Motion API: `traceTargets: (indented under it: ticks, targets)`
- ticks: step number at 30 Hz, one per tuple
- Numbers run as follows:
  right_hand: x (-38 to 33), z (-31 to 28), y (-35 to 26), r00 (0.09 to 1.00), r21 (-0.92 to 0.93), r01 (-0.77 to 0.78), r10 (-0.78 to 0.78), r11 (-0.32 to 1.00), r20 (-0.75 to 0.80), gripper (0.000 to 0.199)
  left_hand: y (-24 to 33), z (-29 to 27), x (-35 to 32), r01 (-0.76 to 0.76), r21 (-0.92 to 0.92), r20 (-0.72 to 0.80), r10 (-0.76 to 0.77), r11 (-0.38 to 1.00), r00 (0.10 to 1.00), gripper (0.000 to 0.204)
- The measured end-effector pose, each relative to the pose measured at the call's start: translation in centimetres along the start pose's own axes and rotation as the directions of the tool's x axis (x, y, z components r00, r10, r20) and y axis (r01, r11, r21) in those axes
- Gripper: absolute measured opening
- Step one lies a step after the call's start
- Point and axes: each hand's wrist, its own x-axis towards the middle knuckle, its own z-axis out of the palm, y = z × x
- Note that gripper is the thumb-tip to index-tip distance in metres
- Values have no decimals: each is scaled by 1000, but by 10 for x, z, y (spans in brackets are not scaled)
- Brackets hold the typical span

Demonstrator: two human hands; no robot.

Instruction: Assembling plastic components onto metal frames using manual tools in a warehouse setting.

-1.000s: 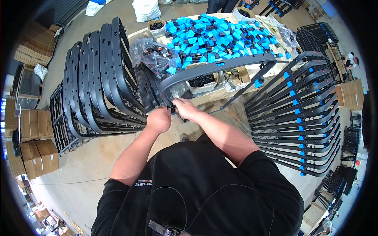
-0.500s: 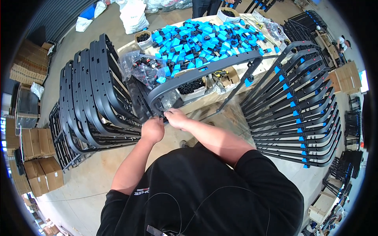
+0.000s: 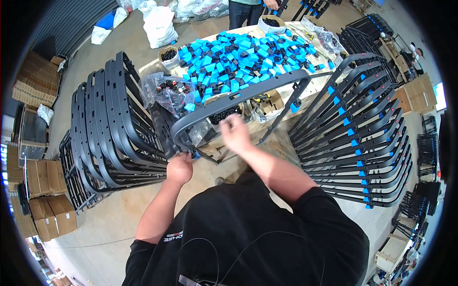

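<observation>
A black tubular frame (image 3: 248, 89) with rounded corners stands in front of me, leaning at the table's near edge. At its lower left my left hand (image 3: 180, 168) is closed round the frame's leg, and a bit of blue plastic (image 3: 195, 155) shows beside the fingers. My right hand (image 3: 235, 136) is raised inside the frame's outline, apart from the bar. Motion smears its fingers, so what they hold, if anything, is unclear. Just beyond it sits a box of small black parts (image 3: 223, 116). Another blue plastic piece (image 3: 296, 107) is fitted on the frame's right leg.
Blue and black plastic pieces (image 3: 243, 59) are heaped on the wooden table (image 3: 312, 85). Similar frames stand stacked at left (image 3: 102, 128) and right (image 3: 358, 138). A clear bag of parts (image 3: 169, 93) lies at the table's left. Across the table stands another person (image 3: 245, 14).
My right hand has left the frame's lower left corner and moved up and right toward the box of black parts. My left hand stays at the corner.
</observation>
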Motion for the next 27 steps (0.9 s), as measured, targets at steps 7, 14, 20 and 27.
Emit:
traceTargets:
  ticks: [7,14,20,27]
  targets:
    - [115,-100,85,924,-523,-355,374,775,-74,36,-2,7,5,41,-100,-24,-43,994,999,33]
    - [155,-73,157,907,-626,-53,301,778,296,22,10,17,2,101,-167,-117,-122,981,986,35]
    - [136,-125,114,767,-187,-396,436,899,471,10,33,12,-26,364,-158,-88,-380,918,921,36]
    - [55,-183,17,697,-73,104,-20,992,717,23,109,7,-26,339,-735,219,-267,587,938,37]
